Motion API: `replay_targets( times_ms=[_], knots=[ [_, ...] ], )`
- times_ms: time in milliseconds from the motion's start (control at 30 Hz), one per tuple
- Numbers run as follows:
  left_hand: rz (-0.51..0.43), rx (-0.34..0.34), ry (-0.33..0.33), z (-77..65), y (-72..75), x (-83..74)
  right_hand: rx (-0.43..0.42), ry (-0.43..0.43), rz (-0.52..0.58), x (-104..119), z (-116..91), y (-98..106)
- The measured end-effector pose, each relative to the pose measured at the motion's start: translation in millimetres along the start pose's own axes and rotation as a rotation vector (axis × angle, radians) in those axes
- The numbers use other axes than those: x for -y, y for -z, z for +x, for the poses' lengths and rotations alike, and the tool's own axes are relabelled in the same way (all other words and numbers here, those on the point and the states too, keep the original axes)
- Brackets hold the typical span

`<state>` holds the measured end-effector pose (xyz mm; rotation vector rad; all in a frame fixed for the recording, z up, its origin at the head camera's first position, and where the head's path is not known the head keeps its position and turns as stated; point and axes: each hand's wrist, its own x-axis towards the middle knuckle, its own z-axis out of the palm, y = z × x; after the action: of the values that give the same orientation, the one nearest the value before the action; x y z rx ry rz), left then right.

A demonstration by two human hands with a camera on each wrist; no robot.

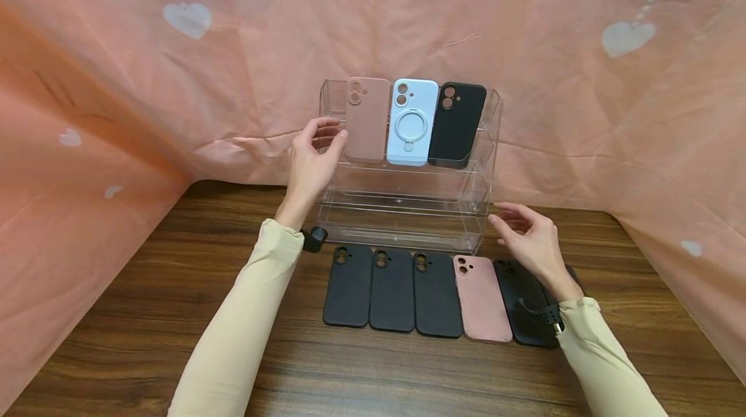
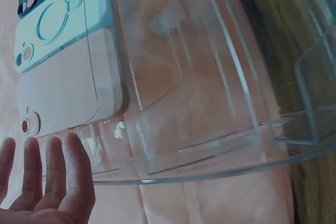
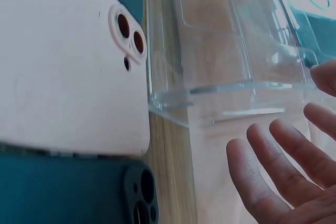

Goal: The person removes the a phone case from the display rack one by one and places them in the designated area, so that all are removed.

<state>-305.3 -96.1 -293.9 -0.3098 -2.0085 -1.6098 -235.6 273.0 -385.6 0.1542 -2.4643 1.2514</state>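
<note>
A clear tiered display stand (image 1: 402, 226) carries a pink phone case (image 1: 368, 122), a light blue phone case (image 1: 421, 96) with a ring on its back, and a black phone case (image 1: 457, 125), side by side on its top tier. My left hand (image 1: 315, 161) is at the stand's left side, its fingertips close by the pink case's left edge and nothing held. To the right of the stand, my right hand (image 1: 531, 236) hovers with relaxed, bent fingers and an empty palm. Its wrist covers part of the rightmost dark cases (image 1: 527, 323) on the table.
In front of the stand lies a row of phone cases: several black ones (image 1: 392, 291) and a pink one (image 1: 484, 300). Pink cloth (image 1: 250, 80) with white hearts hangs behind and at both sides. The table (image 1: 326, 371) is brown wood grain.
</note>
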Motion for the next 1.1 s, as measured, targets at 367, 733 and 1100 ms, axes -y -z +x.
replay_targets(
  times_ms=[367, 733, 1100],
  knots=[
    [0.104, 0.041, 0.066, 26.9, -7.1, -10.7, -0.005, -0.009, 0.1, 2, 6, -12],
    [0.176, 0.085, 0.148, 39.9, -14.1, -11.8, -0.034, -0.009, 0.14, 1, 5, -16],
    [0.262, -0.011, 0.133, 40.3, -26.2, -10.7, -0.04, -0.023, 0.164, 0, 6, -19]
  ],
)
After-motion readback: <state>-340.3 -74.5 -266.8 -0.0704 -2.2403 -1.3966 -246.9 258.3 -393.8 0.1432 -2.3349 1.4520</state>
